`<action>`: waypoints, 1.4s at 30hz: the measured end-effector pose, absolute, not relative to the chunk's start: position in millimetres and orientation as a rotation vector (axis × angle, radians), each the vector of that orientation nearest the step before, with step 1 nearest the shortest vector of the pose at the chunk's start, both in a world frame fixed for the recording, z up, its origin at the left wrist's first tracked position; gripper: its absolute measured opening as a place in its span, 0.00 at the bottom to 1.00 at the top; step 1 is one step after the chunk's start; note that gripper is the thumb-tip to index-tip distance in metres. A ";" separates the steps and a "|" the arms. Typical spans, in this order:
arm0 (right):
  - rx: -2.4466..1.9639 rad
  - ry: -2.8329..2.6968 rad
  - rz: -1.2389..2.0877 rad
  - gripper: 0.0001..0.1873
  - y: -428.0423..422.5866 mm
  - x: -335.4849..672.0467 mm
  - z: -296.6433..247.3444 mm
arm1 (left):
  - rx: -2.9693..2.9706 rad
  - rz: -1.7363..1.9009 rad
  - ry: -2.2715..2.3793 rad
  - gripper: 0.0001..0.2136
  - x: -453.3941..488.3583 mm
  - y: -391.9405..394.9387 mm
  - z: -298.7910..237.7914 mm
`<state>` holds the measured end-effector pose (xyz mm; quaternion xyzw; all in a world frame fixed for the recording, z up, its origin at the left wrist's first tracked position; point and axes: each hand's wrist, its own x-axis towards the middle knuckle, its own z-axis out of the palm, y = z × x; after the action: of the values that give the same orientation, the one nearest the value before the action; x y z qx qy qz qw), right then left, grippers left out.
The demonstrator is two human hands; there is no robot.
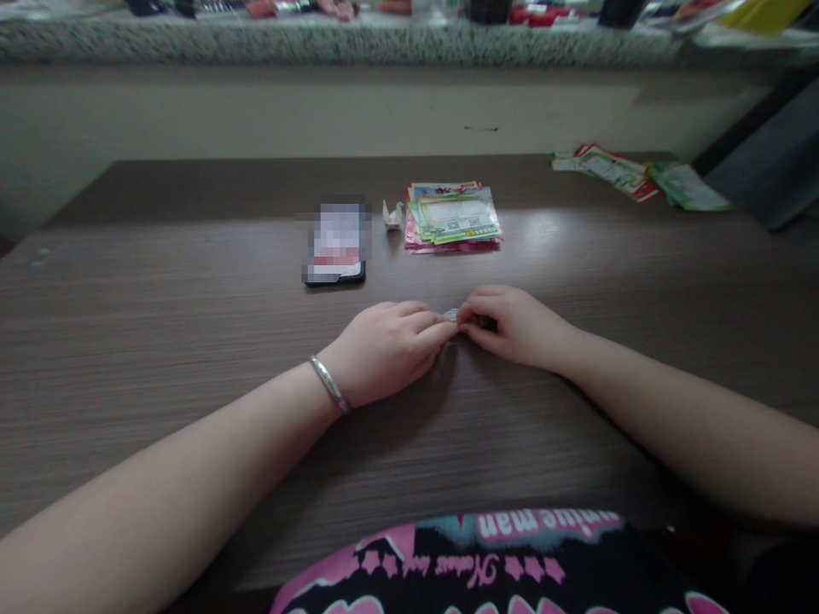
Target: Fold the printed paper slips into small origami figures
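Note:
On the wooden table in front of me, my left hand (400, 345) lies palm down with its fingers together, their tips pressing on a small piece of paper (451, 315). From the other side, my right hand (512, 324) pinches the paper's edge between thumb and fingertips. Only a pale, bluish-grey sliver of it shows, as both hands cover the rest. A little beyond the hands stands a small folded paper crane (392, 217), beside a stack of colourful printed packets (453, 218).
A phone (336, 245) with a blurred-out screen lies left of the crane. More printed packets (620, 173) are scattered at the far right. Behind the table (159, 315) rises a wall with a granite ledge (358, 41) that carries assorted items. A dark panel (768, 153) stands at the right.

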<state>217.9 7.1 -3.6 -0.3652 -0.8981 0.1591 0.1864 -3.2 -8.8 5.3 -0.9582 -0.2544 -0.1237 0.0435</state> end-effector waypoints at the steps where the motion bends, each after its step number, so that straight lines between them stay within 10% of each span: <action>1: -1.034 -2.534 0.436 0.05 6.9 218.1 -3.7 | -2.932 -0.383 -0.762 0.13 -3.8 -8.5 5.3; 13: -0.955 -2.688 -0.161 0.12 -0.7 218.3 -2.4 | -2.983 -0.357 -0.817 0.12 -2.5 -8.0 6.2; 42: -1.267 -2.373 0.639 0.03 8.2 217.0 -0.1 | -2.971 -0.299 -0.746 0.16 -3.8 -8.7 8.9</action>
<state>217.0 8.2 -0.1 -0.4503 -0.8430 0.2270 0.1872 -3.8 -8.7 8.9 -0.9648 -0.2423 -0.0970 0.0321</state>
